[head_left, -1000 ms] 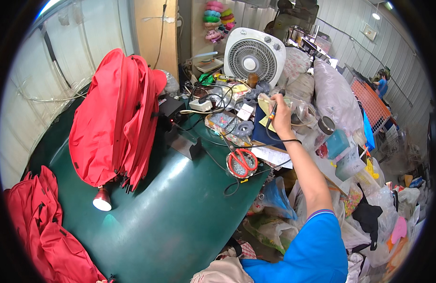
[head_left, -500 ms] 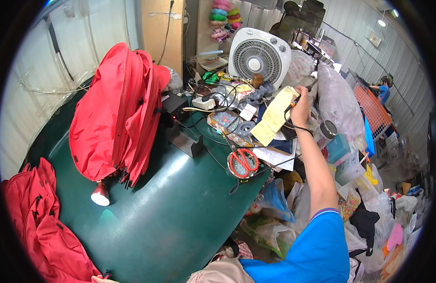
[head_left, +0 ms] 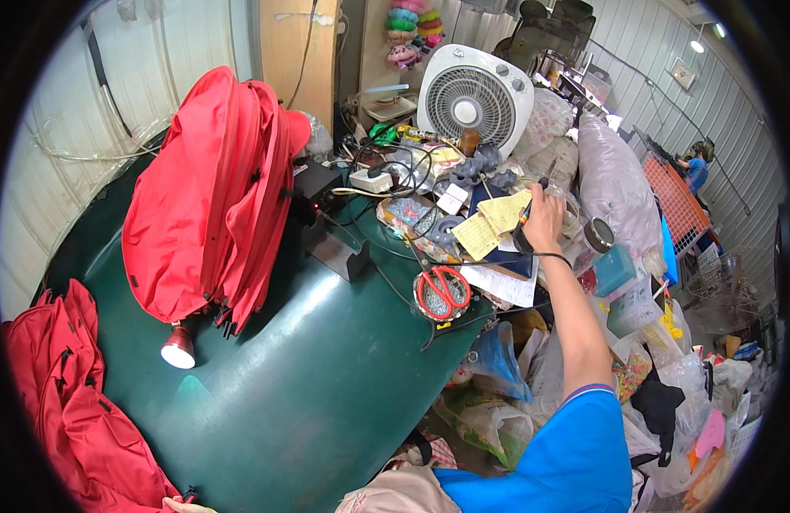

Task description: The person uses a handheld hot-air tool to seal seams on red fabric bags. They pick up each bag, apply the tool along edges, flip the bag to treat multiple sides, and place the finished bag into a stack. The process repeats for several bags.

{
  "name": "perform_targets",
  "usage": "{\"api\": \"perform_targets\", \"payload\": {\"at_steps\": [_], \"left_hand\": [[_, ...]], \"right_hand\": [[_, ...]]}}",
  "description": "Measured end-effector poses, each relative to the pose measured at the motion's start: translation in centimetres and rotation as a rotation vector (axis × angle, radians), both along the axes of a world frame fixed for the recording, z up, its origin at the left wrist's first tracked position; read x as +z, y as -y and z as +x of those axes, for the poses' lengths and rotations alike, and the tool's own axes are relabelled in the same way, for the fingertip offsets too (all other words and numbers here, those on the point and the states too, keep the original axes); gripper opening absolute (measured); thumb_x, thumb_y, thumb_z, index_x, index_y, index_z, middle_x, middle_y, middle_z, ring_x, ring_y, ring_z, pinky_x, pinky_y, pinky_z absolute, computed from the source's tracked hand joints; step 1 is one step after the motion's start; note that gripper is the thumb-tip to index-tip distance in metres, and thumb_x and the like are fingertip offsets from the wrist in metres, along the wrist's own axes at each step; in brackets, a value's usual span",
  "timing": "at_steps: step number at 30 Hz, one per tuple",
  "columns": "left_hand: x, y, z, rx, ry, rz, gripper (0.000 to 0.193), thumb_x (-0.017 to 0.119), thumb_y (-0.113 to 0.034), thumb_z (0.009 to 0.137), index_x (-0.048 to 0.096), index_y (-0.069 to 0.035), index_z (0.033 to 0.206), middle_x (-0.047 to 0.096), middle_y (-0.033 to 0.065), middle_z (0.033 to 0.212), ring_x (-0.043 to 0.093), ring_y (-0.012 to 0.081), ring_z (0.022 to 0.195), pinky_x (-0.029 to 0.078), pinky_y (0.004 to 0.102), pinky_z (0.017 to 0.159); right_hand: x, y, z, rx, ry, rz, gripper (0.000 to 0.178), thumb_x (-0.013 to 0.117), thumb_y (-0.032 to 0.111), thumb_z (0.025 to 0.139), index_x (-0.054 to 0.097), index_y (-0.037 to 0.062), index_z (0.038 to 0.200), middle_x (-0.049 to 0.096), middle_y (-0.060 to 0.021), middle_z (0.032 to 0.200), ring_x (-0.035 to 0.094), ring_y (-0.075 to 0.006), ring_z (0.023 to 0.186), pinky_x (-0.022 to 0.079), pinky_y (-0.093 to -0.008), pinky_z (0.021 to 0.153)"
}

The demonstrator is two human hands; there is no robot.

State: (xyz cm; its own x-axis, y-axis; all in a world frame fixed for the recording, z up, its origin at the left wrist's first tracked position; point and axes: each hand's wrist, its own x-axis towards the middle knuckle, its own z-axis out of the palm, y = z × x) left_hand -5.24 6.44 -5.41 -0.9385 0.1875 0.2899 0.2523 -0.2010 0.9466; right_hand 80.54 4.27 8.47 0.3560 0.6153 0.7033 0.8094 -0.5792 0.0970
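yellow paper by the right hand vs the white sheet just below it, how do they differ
Colour: the yellow paper is pale yellow, the white sheet plain white.
Shape: the yellow paper is creased into two leaves; the white sheet looks flatter.
Contact: the right hand is at the yellow paper's edge, away from the white sheet.
Both bear markings.

You can make out no legible words or numbers here, only faint lines of script on the yellow slip [head_left: 478, 237] at your right hand [head_left: 545, 218] and on the white sheet [head_left: 510, 287] just nearer you, plus a tiny, unclear emblem [head_left: 457, 52] topping the fan [head_left: 431, 79].
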Motion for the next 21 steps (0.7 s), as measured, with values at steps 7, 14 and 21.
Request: {"api": "perform_targets", "payload": {"at_steps": [7,14,21], "left_hand": [[0.9,-0.3,1.3,-0.023,0.018,0.024,0.076,0.07,-0.001,0.079,0.023,0.001,0.139,0.057,0.0151,0.086,0.057,0.0235,0.063,0.052,0.035,0.052],[1.1,-0.2,1.3,-0.072,0.064,0.068,0.069,0.071,-0.002,0.079,0.028,0.0,0.133,0.058,0.0144,0.086,0.058,0.0232,0.064,0.052,0.035,0.053],[0.6,-0.1,0.8,-0.104,0.124,0.086,0.062,0.073,-0.003,0.079,0.033,0.0,0.127,0.059,0.0136,0.086,0.059,0.0228,0.065,0.053,0.035,0.054]], "right_hand": [[-1.6,-0.4,-2.9,0.301,-0.165,-0.017,0.063,0.086,0.035,0.071,0.052,0.0111,0.119,0.069,-0.0129,0.102,0.064,-0.0349,0.095,0.044,-0.0442,0.095],[-2.9,-0.7,-4.7,0.24,-0.012,-0.092,0.036,0.07,0.0,0.079,0.055,0.0098,0.11,0.067,-0.0123,0.089,0.065,-0.0342,0.092,0.044,-0.0472,0.101],[-4.2,5.0,-4.3,0.287,0.073,0.021,0.033,0.068,-0.001,0.075,0.056,0.0081,0.105,0.064,-0.0149,0.089,0.062,-0.036,0.093,0.042,-0.0519,0.105]]}}
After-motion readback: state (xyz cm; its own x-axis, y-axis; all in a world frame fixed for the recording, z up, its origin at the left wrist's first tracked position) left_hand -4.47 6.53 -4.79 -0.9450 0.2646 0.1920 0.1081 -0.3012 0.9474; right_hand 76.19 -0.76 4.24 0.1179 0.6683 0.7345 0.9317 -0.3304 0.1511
